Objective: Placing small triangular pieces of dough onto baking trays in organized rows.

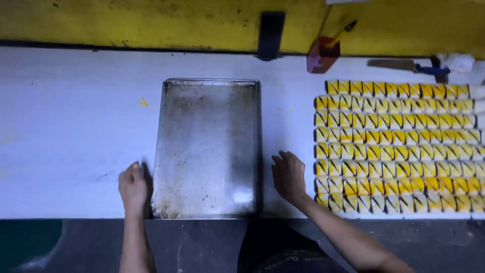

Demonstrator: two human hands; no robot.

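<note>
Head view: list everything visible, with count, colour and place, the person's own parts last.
Tray: one, worn grey metal, empty, centre of the table.
Table: one, white.
Cut sweets: many, too many to count, yellow and white with dark stripes, in rows at right.
Knife: one, blue handle, top right.
Scraper: one, reddish blade, yellow handle, by the wall.
Cloth: one, white, top right.
Wall: yellow, behind the table.
Left hand: at the tray's left edge.
Right hand: flat on the table, between tray and sweets.
</note>
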